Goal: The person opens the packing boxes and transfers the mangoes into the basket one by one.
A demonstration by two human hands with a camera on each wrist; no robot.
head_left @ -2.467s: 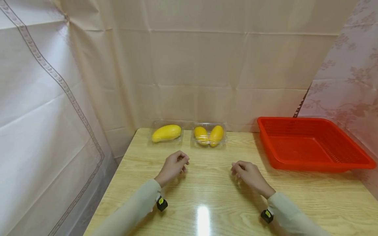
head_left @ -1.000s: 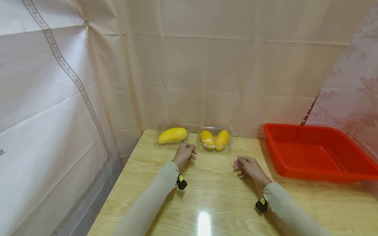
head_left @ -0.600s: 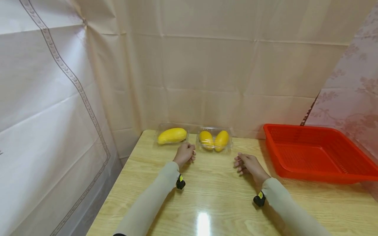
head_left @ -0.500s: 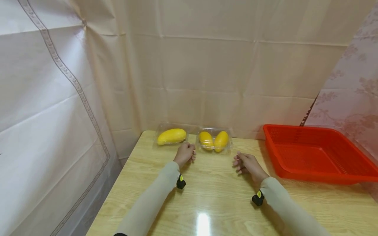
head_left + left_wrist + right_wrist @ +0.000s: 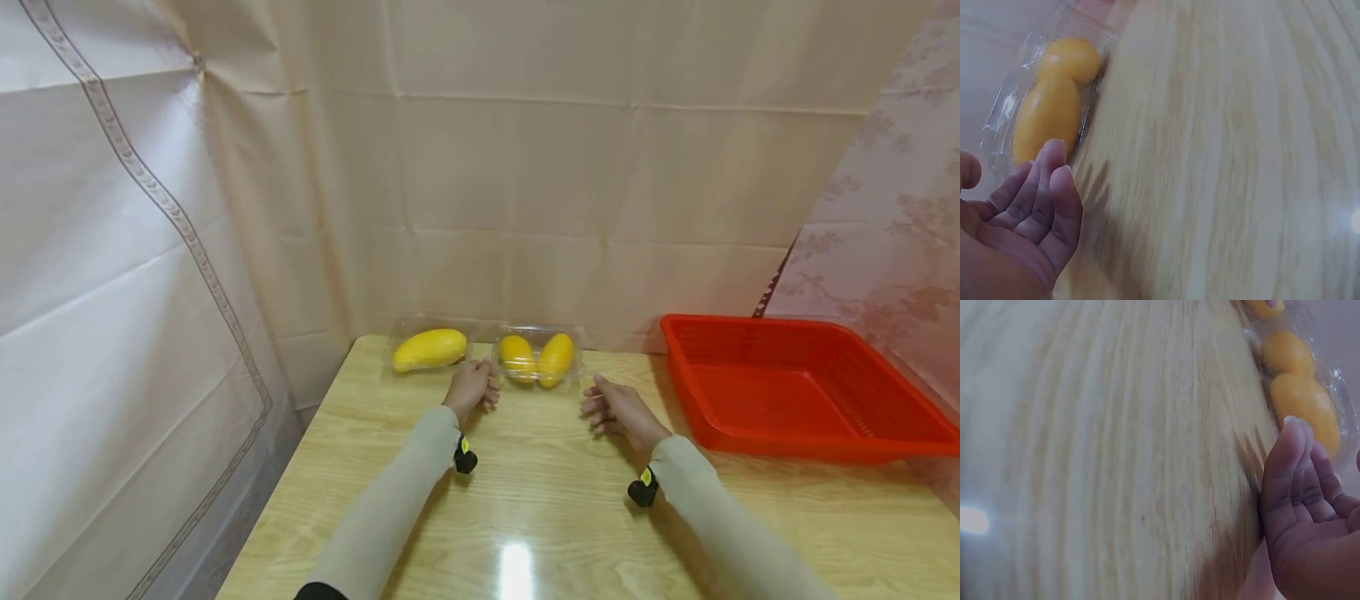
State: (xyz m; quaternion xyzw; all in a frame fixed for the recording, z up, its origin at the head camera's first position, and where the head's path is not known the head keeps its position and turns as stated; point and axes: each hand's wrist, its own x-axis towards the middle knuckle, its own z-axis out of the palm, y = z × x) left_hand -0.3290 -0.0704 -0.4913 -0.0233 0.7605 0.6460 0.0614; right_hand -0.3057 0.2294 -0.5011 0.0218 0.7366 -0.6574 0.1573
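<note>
A clear plastic box point(image 5: 537, 332) with two yellow mangoes point(image 5: 556, 360) in it stands at the back of the table. My left hand point(image 5: 470, 388) is just off its left front corner, fingers loosely bent, holding nothing. On the other side my right hand point(image 5: 621, 410) hovers near its right front corner, also holding nothing. Both wrist views show relaxed fingers close to the mangoes, the left hand point(image 5: 1029, 219) and the right hand point(image 5: 1304, 500) each with the thumb apart. Left of this box, a second clear box point(image 5: 405, 323) holds one longer yellow mango-like fruit point(image 5: 430, 349).
A red plastic basket point(image 5: 780, 442) stands at the right of the wooden table point(image 5: 540, 492). Beige cloth point(image 5: 495, 167) hangs right behind the boxes. White patterned cloth point(image 5: 112, 333) closes off the left side.
Both hands have moved forward to the box with two mangoes, the right one also inward to the left. The boxes and basket stay in place; the view shifts slightly.
</note>
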